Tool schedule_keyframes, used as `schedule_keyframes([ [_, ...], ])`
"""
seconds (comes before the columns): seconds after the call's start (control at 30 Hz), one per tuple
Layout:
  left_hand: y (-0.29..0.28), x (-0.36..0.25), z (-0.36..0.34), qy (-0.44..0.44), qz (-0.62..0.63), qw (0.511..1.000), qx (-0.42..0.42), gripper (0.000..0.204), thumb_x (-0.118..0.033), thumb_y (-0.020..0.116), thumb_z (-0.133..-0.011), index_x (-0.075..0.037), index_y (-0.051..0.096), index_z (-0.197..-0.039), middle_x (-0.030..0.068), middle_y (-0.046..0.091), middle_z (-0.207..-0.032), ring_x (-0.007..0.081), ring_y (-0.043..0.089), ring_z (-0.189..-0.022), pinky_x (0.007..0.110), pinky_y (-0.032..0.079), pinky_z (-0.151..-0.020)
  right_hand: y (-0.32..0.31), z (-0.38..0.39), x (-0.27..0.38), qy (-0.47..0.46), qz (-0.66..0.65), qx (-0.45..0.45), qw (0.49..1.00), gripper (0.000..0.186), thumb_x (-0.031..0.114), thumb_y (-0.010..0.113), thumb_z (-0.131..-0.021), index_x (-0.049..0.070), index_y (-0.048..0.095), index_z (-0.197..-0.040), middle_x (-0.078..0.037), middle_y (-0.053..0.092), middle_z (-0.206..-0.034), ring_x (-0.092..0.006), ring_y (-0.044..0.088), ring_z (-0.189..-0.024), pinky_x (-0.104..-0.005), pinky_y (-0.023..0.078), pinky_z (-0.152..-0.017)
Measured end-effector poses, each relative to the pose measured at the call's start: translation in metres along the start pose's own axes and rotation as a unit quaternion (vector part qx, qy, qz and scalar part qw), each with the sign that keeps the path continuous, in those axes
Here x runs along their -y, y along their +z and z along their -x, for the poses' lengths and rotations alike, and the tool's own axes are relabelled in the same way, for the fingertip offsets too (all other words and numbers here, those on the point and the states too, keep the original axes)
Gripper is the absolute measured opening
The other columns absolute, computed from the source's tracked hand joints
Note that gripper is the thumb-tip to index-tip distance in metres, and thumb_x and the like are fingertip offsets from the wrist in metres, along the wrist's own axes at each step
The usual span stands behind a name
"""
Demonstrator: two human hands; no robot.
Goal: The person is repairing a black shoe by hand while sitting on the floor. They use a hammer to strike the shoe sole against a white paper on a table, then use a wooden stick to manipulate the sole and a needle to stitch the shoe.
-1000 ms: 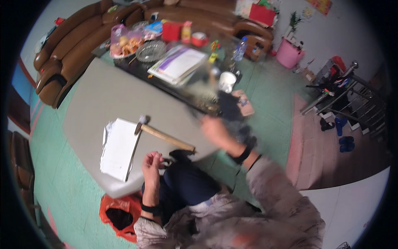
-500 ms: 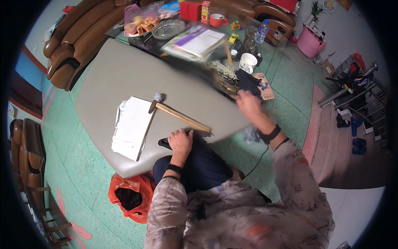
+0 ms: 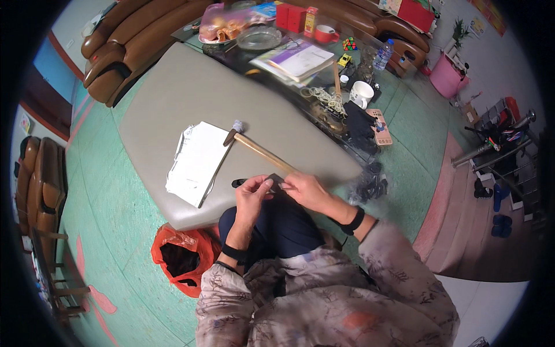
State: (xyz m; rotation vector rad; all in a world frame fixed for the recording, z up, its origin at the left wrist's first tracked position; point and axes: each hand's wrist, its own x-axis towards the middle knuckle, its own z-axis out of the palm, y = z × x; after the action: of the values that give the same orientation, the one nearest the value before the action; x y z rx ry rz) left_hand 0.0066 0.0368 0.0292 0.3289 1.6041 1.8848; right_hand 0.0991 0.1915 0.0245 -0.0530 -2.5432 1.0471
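Note:
Both my hands are together over my lap at the near edge of the grey padded bench. My left hand pinches a small dark flat piece between thumb and fingers. My right hand grips the same piece from the other side; its exact kind cannot be made out. A bit of black material shows beside my left fingers. Just beyond lies a hammer with a wooden handle, its head against a stack of white paper. A small crumpled whitish bundle sits by the hammer head.
Beyond the bench a dark glass table carries a glass dish, papers, a white mug, pale cords, black cloth and a phone. A red plastic bag stands on the floor at left.
My right hand has come left from beside the black cloth to meet my left hand. A dark piece now shows between them. The whole view has shifted slightly.

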Motion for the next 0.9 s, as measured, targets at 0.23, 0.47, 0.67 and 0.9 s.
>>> schedule_keyframes([
  [0.23,-0.006,0.007,0.027,-0.041,0.117,0.991,-0.048,0.012,0.001,0.057,-0.087,0.002,0.062,-0.098,0.0047,0.062,-0.088,0.0112,0.060,-0.073,0.027,0.057,-0.067,-0.002,0.015,0.022,0.115,0.122,0.052,0.985,0.033,0.034,0.056,-0.087,0.001,0.054,-0.083,-0.020,0.059,-0.084,-0.0399,0.059,-0.076,-0.0484,0.046,-0.062],
  [0.47,-0.007,0.012,0.036,-0.052,0.127,0.987,-0.078,0.015,0.000,0.057,-0.086,0.004,0.060,-0.101,0.0077,0.063,-0.091,0.0155,0.062,-0.080,0.027,0.054,-0.076,-0.006,0.049,0.049,0.058,0.103,0.029,0.993,0.020,0.020,0.051,-0.090,0.003,0.052,-0.080,-0.019,0.054,-0.070,-0.0384,0.058,-0.064,-0.0485,0.046,-0.055],
  [0.67,-0.004,0.005,0.047,-0.073,0.102,0.990,-0.059,0.016,-0.007,0.059,-0.088,0.004,0.062,-0.098,0.0061,0.063,-0.089,0.0136,0.061,-0.077,0.027,0.054,-0.074,0.005,0.038,0.046,0.020,0.110,-0.017,0.994,0.020,0.020,0.056,-0.088,0.002,0.055,-0.078,-0.018,0.059,-0.067,-0.0369,0.059,-0.059,-0.0453,0.046,-0.051],
  [0.9,-0.010,-0.033,0.044,-0.042,0.072,0.995,-0.056,0.014,-0.009,0.058,-0.089,0.003,0.063,-0.093,0.0051,0.062,-0.084,0.0111,0.059,-0.072,0.026,0.055,-0.070,-0.024,0.005,0.063,-0.049,0.118,0.023,0.992,0.020,0.018,0.057,-0.086,0.001,0.055,-0.075,-0.016,0.056,-0.068,-0.0347,0.058,-0.058,-0.0418,0.047,-0.052],
])
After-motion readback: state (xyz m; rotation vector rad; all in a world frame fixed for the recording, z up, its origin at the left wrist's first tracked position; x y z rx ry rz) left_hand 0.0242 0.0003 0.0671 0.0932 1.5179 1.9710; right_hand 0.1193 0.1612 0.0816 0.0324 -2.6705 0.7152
